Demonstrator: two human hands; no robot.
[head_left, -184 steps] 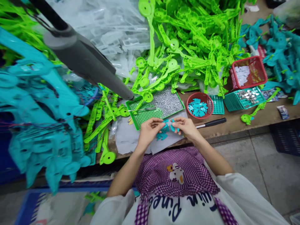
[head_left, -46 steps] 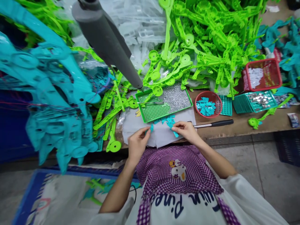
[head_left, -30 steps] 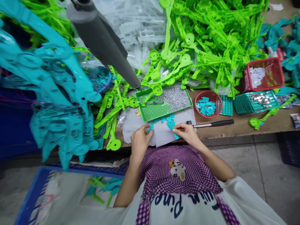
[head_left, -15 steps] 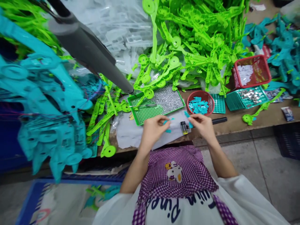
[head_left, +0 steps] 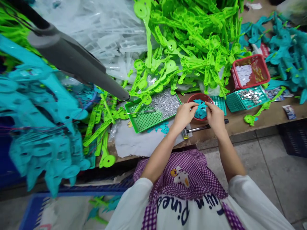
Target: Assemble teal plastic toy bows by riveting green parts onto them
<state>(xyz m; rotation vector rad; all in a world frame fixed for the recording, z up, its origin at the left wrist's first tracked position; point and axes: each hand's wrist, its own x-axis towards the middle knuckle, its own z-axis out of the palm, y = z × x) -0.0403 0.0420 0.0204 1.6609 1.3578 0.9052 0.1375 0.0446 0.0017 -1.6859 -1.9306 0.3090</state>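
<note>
Both my hands are at a round red basket (head_left: pixel 200 119) of small teal plastic pieces (head_left: pixel 200 109). From the left side, my left hand (head_left: pixel 185 115) reaches over the rim, thumb and index finger closed around teal pieces. At the right rim, my right hand (head_left: pixel 216 117) pinches at the same heap, its fingertips partly hidden. More teal pieces (head_left: pixel 163 128) lie scattered on a pale cloth (head_left: pixel 134 143) left of my left hand. Below the basket, a tool with a black handle and a metal shaft (head_left: pixel 199 128) rests on the table, its yellow-and-black end on the cloth.
A green tray (head_left: pixel 146 123) of small metal parts holds a thin metal tool. Bright green plastic parts (head_left: pixel 187 48) pile up behind. Right stand a red basket (head_left: pixel 257 70) and teal trays with silvery discs (head_left: pixel 251 95). A grey pole (head_left: pixel 79 64) slants in at left.
Both hands have moved from above the cloth to the red basket, the left one going right and up. Teal pieces on the cloth now show clearly. My view has shifted slightly right.
</note>
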